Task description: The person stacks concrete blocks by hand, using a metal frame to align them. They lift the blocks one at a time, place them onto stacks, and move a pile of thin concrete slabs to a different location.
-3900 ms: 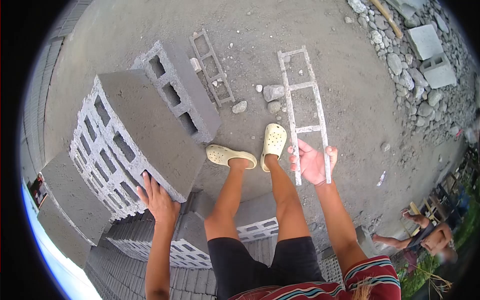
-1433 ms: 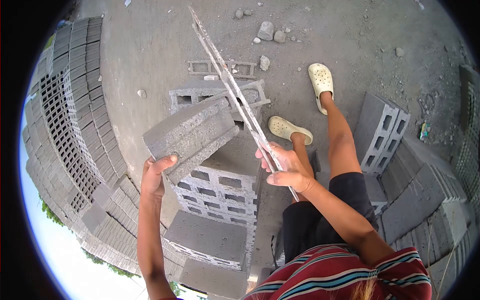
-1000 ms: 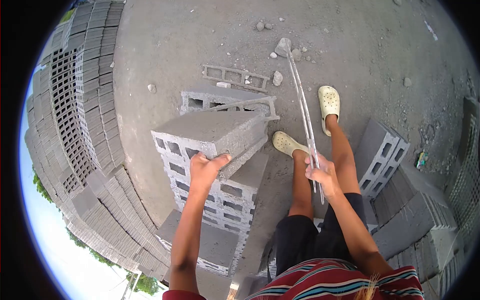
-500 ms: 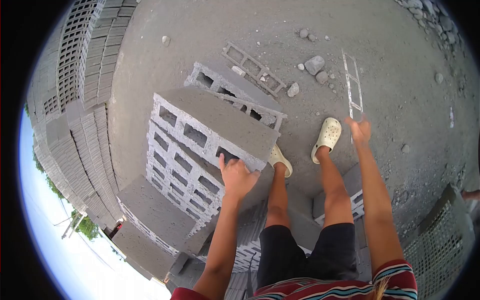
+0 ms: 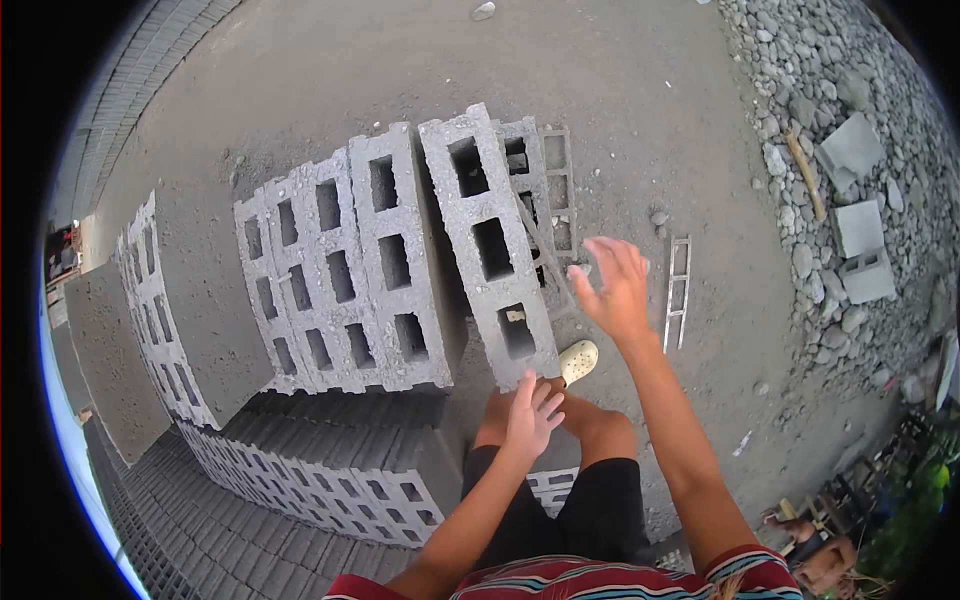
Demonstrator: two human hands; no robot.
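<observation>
A grey hollow concrete block [image 5: 483, 205] leans at the end of a row of similar blocks, its three square holes facing up. My left hand [image 5: 532, 418] is open with fingers spread, fingertips right at this block's lower edge. My right hand [image 5: 616, 290] is open and holds nothing, to the right of the block's upper face. Behind the leaning block stands another block [image 5: 516, 150], partly hidden, with a thin ladder-shaped frame [image 5: 561, 190] beside it. A second narrow ladder-shaped frame [image 5: 678, 292] lies on the ground right of my right hand.
Standing hollow blocks [image 5: 396, 262] fill the left, above stacked blocks [image 5: 330, 505]. Far left are more block stacks [image 5: 110, 110]. A gravel pile [image 5: 800, 60] with broken blocks [image 5: 858, 228] and a wooden stick [image 5: 806, 178] lies on the right. One clog [image 5: 578, 362] shows below the hands.
My view has turned. My right hand, earlier at the narrow frame's end, is now apart from it, fingers spread. My left hand has moved off the block's hole to its lower edge.
</observation>
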